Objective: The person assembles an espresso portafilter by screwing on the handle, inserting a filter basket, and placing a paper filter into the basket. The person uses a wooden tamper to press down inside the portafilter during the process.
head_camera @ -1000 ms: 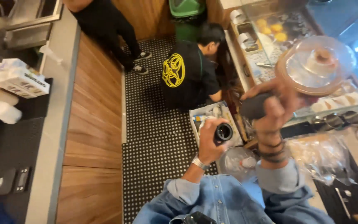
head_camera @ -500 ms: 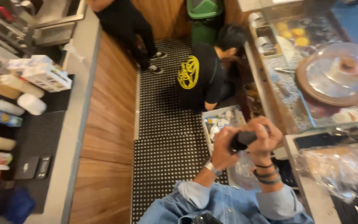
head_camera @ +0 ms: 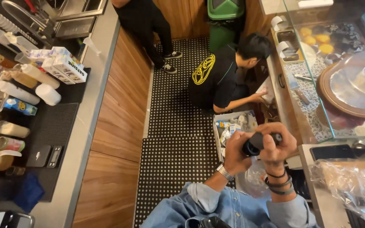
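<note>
- Left hand (head_camera: 235, 155) and right hand (head_camera: 277, 145) both clasp a short black cylinder (head_camera: 254, 144), long axis lying left-right, open end facing left (toward the floor mat (head_camera: 178, 126)).
- Farther off, a crouching person (head_camera: 220, 76) reaches beside a bin (head_camera: 233, 126).

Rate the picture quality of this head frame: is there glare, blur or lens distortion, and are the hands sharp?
Head view: even, warm indoor light. Both hands are reasonably sharp, left hand and right hand clasped around a small black cylinder. The glass display case reflects softly, hazing the pastries behind it. The wide lens bends the counter edge and floor mat outward. Far corners look softer.
</note>
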